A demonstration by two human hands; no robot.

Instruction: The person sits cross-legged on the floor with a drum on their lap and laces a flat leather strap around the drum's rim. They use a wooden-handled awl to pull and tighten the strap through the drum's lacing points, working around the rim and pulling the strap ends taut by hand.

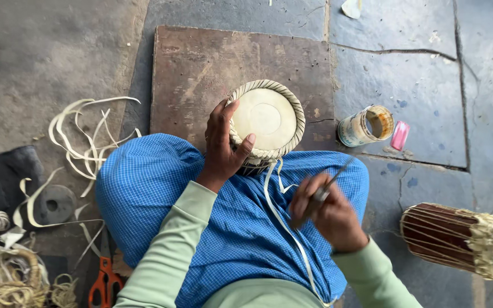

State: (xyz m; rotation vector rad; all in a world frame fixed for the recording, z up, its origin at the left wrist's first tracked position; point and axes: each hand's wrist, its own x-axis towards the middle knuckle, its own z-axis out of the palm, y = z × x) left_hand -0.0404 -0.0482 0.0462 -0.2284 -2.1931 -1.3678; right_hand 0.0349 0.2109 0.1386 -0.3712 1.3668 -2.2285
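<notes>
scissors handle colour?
Orange; the scissors lie bottom left on the floor, clearest in the head view.

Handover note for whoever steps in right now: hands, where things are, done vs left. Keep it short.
Left hand: gripping the rim of the small drum that stands head-up between the knees, over the wooden board.
Right hand: closed on a thin metal tool, blurred, beside the pale strap hanging from the drum's rim.
Nearby: tin can and pink object to the right; second drum lying on the floor; orange scissors and loose strips to the left.
Done: braided rim looks complete on top.
Left: the strap end hangs loose; side lacing is hidden.
</notes>
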